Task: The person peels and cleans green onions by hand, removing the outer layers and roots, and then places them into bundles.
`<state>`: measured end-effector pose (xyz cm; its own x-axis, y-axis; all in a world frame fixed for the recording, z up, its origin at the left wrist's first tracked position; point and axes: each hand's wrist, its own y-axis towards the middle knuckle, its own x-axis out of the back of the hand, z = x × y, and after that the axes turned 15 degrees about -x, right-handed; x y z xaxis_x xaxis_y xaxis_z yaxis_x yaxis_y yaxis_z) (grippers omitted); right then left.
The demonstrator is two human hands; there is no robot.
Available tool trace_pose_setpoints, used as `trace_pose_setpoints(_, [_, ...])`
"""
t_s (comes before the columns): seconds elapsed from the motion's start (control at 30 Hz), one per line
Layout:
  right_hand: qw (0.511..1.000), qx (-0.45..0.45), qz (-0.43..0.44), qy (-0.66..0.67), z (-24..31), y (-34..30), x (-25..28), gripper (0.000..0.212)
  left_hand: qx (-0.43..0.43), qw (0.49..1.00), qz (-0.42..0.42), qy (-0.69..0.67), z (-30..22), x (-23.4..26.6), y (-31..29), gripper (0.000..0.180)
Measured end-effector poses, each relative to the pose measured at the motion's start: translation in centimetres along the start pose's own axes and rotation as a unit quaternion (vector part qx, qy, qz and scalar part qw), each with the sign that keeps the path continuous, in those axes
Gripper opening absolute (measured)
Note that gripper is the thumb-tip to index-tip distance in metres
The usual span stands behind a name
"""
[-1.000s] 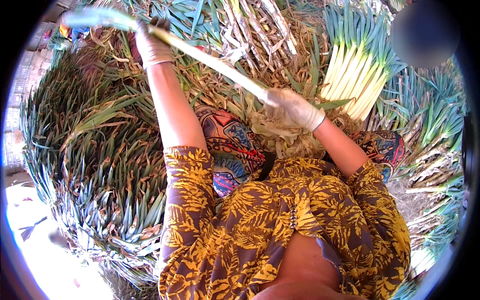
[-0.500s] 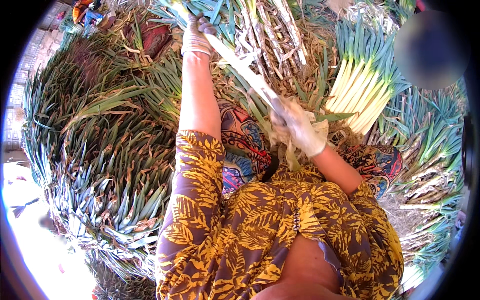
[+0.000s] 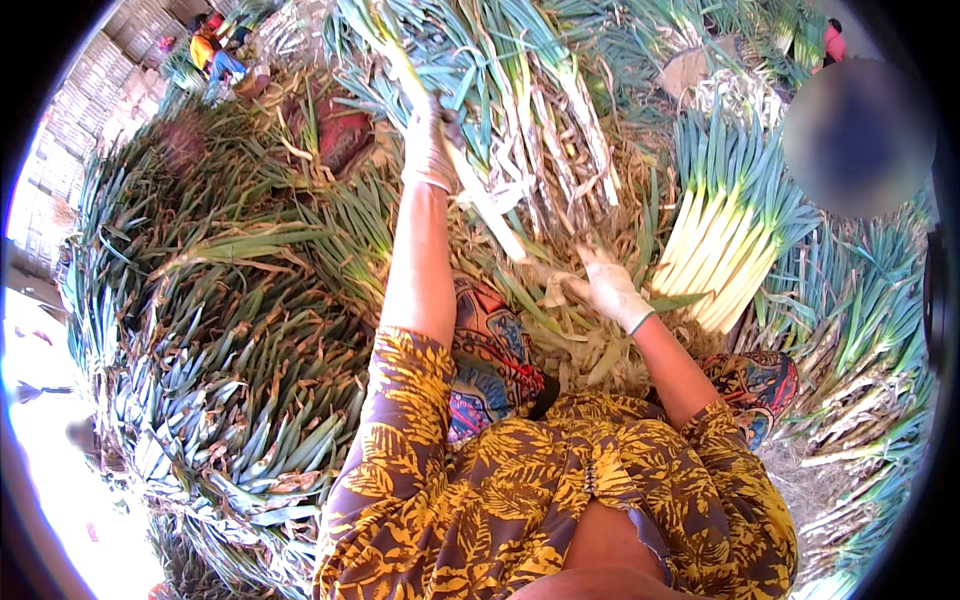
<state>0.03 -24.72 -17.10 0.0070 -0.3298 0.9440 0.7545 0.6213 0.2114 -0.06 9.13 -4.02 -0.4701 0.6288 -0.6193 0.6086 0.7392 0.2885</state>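
The hands are apart: the left hand (image 3: 430,143) is wrapped round the leek (image 3: 486,205), which slants between them, its pale end near the right hand (image 3: 612,290). Good handling calls for a firm but gentle left grip, as the shaft probably bruises easily, and loose skin is best drawn along its length rather than across. Whether the right hand pinches anything cannot be told; a thin strip (image 3: 548,276) there blends with the husks (image 3: 590,352). The left fingertips are hard to make out, and the upper edge seems to cut off the leaf tips.
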Motion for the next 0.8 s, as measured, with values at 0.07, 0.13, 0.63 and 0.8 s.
trace_pose_setpoints(0.07, [0.959, -0.078, 0.151, 0.226, 4.8, 3.3, 5.6, 0.073, 0.011, 1.0, 0.004, -0.023, 0.1, -0.3, -1.1, 0.034])
trace_pose_setpoints(0.13, [0.88, -0.119, 0.221, 0.404, 8.4, 4.4, 7.4, 0.055, 0.031, 0.996, 0.025, -0.084, 0.1, -2.4, -2.3, 0.028])
trace_pose_setpoints(0.63, [0.919, -0.122, -0.114, 0.358, 5.2, -0.6, 1.8, 0.043, -0.019, 0.987, 0.045, 0.155, 1.2, -1.7, -0.1, 0.025])
trace_pose_setpoints(0.8, [0.905, -0.104, -0.184, 0.369, 4.4, 3.1, 5.5, 0.046, -0.014, 0.805, 0.318, 0.501, 4.7, -4.0, -2.9, 0.035])
